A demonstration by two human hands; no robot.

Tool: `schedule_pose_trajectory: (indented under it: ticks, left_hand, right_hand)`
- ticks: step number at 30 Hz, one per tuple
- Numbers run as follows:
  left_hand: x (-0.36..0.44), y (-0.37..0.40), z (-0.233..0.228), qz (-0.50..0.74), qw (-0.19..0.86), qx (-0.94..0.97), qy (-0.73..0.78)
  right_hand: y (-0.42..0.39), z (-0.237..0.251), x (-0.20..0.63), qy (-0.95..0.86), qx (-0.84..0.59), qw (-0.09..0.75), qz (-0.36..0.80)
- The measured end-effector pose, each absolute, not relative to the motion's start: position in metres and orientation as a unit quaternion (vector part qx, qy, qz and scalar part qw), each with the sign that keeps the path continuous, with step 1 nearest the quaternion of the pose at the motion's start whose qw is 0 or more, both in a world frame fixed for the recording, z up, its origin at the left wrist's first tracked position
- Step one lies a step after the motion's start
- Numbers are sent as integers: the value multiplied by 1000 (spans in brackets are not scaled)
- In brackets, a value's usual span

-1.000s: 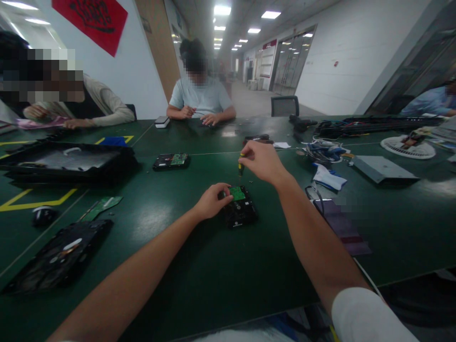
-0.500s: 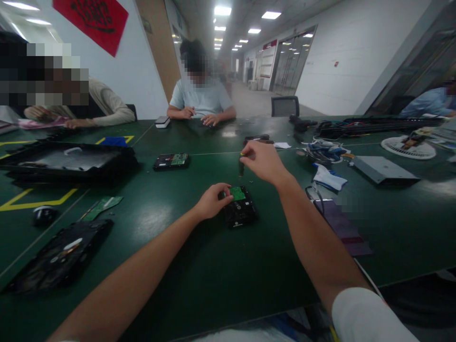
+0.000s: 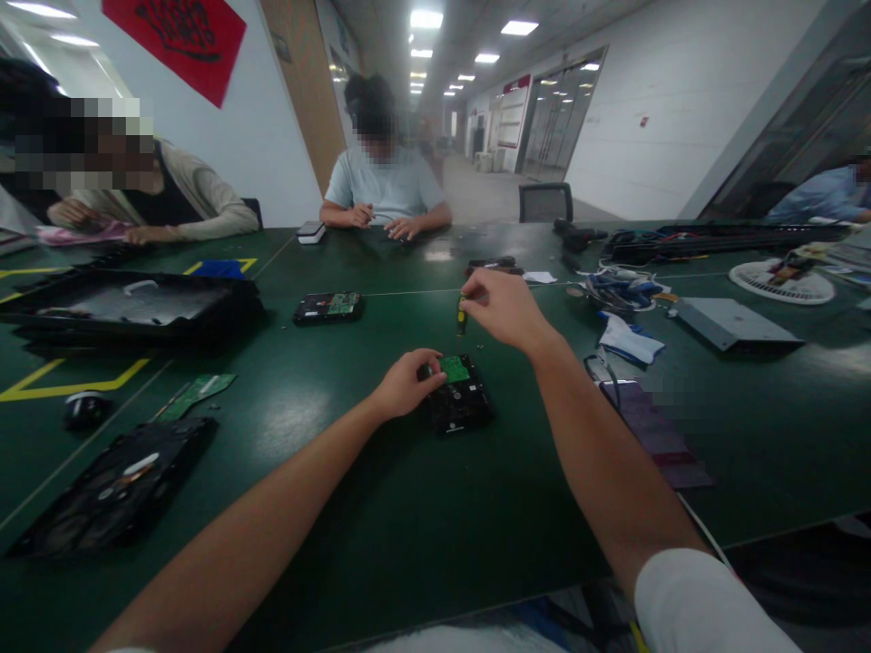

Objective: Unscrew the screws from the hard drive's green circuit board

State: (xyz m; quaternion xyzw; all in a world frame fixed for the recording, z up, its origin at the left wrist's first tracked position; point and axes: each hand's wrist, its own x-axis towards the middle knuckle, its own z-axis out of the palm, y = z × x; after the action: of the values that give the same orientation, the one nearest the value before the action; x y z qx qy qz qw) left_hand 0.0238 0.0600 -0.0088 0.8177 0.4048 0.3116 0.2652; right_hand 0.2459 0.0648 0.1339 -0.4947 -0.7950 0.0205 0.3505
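A black hard drive with a green circuit board on its upper face lies on the table in front of me. My left hand grips its left side, thumb at the board's edge and fingers partly hidden behind. Above the drive's far end, my right hand pinches a small black-and-yellow screwdriver that stands upright. Its thin shaft is hard to make out, so I cannot tell whether the tip touches the drive. Tiny screw-like bits lie just right of the drive.
Another hard drive lies farther left, and a large black casing beyond it. Nearer left are a black part and a loose circuit board. Cables, a glove and a metal box lie right. Co-workers sit across.
The screwdriver has turned in my right fingers, so more yellow shows on its handle. My left hand and the hard drive stay where they were.
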Motion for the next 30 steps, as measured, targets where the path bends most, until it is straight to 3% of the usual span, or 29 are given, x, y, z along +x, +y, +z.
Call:
schedule_pose_trajectory:
  ticks: [30]
  left_hand:
    - [24, 60, -9, 311, 265, 817, 408]
  right_hand:
    - [64, 134, 246, -805, -477, 351, 43]
